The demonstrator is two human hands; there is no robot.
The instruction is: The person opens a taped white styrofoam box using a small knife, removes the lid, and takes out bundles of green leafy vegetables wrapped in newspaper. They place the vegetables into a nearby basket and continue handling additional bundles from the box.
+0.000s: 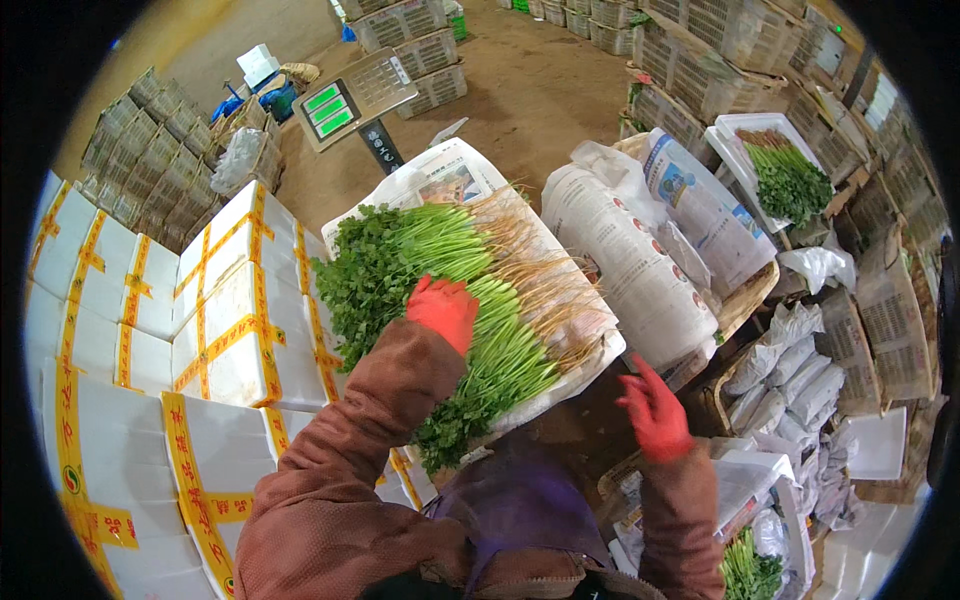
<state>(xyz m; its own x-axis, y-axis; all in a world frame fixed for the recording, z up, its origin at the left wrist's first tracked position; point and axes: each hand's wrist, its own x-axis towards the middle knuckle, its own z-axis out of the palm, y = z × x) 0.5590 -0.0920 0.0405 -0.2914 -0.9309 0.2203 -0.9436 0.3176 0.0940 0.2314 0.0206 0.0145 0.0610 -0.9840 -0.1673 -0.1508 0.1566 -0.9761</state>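
Note:
Bunches of leafy greens that look like coriander (375, 270) lie in front of me, leaves to the left and brown roots (540, 262) to the right. Under them is a white foam box (480, 154) lined with printed newspaper (442, 184). My left hand (444, 313), in a red glove, lies on the stems near the leaves; its fingertips are partly hidden, so a grip cannot be made out. Red-gloved too, my right hand (656, 416) hangs to the right of the box's near corner, fingers apart and holding nothing.
A scale's display (328, 112) stands beyond the box. Taped white foam boxes (225, 322) are stacked at left. Rolled printed paper (622, 255) lies at right, near grey wrapped packs (787, 367) and another foam tray of greens (787, 172). Plastic crates (712, 67) rise behind.

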